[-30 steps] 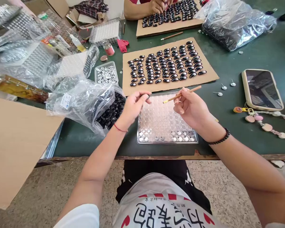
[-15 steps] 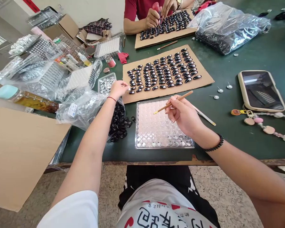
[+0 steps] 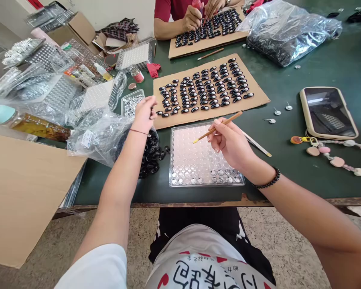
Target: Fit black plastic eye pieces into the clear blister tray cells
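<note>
My left hand (image 3: 144, 114) is pinched closed at the near left corner of a cardboard sheet (image 3: 258, 98) that carries rows of small black oval pieces (image 3: 203, 90). What its fingertips hold is too small to make out. My right hand (image 3: 228, 142) grips a thin wooden stick (image 3: 218, 127) with a yellowish tip, held over a clear plastic blister tray (image 3: 198, 160). The tray's near rows hold small silver round parts. A plastic bag (image 3: 105, 134) spilling loose black pieces (image 3: 150, 154) lies beside my left wrist.
A phone (image 3: 327, 112) and a bead string (image 3: 333, 150) lie at the right. A small clear box of silver parts (image 3: 130, 102) sits at the left, with stacked trays and bags behind. Another person's hands (image 3: 198, 14) work over a second cardboard sheet (image 3: 207, 42) at the far side.
My left hand moved from above the blister tray out to the near left corner of the cardboard sheet. The right hand kept the stick and shifted slightly.
</note>
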`<state>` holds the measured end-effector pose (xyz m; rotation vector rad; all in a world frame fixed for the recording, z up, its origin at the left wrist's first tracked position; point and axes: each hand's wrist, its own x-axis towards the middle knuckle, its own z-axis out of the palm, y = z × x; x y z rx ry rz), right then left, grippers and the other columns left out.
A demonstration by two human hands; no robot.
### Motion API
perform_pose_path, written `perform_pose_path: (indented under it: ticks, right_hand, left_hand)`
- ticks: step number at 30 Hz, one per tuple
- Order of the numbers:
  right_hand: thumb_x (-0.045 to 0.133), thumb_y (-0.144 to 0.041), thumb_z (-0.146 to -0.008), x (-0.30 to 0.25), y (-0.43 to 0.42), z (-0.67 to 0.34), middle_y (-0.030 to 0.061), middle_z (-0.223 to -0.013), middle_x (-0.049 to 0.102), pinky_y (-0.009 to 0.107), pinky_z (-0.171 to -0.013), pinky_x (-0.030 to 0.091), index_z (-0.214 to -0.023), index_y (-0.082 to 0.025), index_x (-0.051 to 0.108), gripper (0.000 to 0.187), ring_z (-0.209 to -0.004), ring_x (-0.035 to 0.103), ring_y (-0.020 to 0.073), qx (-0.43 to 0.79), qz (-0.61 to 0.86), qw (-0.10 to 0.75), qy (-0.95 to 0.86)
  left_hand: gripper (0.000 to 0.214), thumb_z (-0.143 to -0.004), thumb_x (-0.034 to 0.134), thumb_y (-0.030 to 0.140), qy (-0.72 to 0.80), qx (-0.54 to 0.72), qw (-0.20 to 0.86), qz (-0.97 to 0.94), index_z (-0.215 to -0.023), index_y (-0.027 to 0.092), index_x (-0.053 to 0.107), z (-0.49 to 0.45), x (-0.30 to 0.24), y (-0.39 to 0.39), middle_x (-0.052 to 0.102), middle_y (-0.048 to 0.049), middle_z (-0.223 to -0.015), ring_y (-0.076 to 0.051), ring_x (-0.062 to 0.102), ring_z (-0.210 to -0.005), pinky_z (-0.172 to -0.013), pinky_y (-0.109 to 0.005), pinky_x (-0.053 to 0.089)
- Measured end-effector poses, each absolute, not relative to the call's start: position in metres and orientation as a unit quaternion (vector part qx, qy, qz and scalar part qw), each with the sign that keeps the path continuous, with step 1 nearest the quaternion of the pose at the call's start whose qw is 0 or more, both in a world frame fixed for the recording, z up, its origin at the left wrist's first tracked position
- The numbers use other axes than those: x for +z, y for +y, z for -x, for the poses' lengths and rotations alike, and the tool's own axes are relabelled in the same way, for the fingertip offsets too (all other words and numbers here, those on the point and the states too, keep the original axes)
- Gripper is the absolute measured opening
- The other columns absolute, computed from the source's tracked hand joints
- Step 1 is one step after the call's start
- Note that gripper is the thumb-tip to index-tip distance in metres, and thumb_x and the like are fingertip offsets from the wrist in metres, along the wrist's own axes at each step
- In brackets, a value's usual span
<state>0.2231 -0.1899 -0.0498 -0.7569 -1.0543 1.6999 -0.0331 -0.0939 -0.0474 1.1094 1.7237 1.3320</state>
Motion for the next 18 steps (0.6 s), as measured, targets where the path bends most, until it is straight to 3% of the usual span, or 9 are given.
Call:
perform_pose_path:
  ticks: [3,6,11,14,18]
  right_hand:
    - [0.043,-0.031,-0.088,-0.049,-0.19,-0.223,-0.0019,-0.058,0.051,0.018,-0.037,0.028,-0.074,-0.017,0.043,0.02,-0.039,0.04,0.0043,0.691,0.309,0.471,-0.453]
    - [0.044,-0.033,-0.088,-0.048,-0.197,-0.221,-0.0021,-0.058,0.052,0.018,-0.038,0.03,-0.074,-0.017,0.044,0.022,-0.04,0.042,0.0048,0.685,0.291,0.431,-0.51]
    - [0.045,-0.035,-0.087,-0.052,-0.221,-0.209,0.0001,-0.066,0.055,0.018,-0.044,0.036,-0.077,-0.015,0.047,0.022,-0.046,0.045,0.0052,0.634,0.27,0.326,-0.647]
    - [0.047,-0.031,-0.086,-0.055,-0.234,-0.2,0.0021,-0.074,0.056,0.02,-0.049,0.037,-0.083,-0.015,0.055,0.018,-0.054,0.047,0.0071,0.56,0.265,0.268,-0.737]
    - [0.046,-0.027,-0.087,-0.058,-0.24,-0.193,0.0026,-0.079,0.058,0.023,-0.053,0.038,-0.086,-0.018,0.06,0.017,-0.06,0.049,0.0095,0.508,0.254,0.227,-0.791]
  left_hand:
    - [0.031,-0.089,0.028,0.025,0.534,0.58,0.568,-0.237,-0.07,0.013,0.05,0.011,-0.036,-0.129,0.052,-0.0038,-0.068,-0.003,0.044,-0.049,-0.041,-0.011,0.032]
    - [0.023,-0.087,0.032,0.017,0.41,0.549,0.722,-0.097,-0.073,0.01,0.049,-0.013,-0.037,-0.163,0.053,-0.0058,-0.067,-0.004,0.046,-0.049,-0.035,-0.01,0.028]
    - [0.022,-0.08,0.033,-0.001,0.354,0.543,0.755,-0.1,-0.082,0.009,0.052,-0.027,-0.048,-0.184,0.059,-0.0069,-0.078,-0.003,0.047,-0.05,-0.034,-0.01,0.028]
    - [0.02,-0.082,0.036,0.004,0.349,0.548,0.748,-0.134,-0.085,0.01,0.055,-0.021,-0.049,-0.188,0.06,-0.0072,-0.087,-0.002,0.048,-0.052,-0.035,-0.009,0.028]
    - [0.016,-0.085,0.041,0.019,0.388,0.55,0.725,-0.146,-0.084,0.014,0.056,-0.017,-0.048,-0.193,0.059,-0.0032,-0.076,0.0,0.036,-0.039,-0.031,-0.013,0.022]
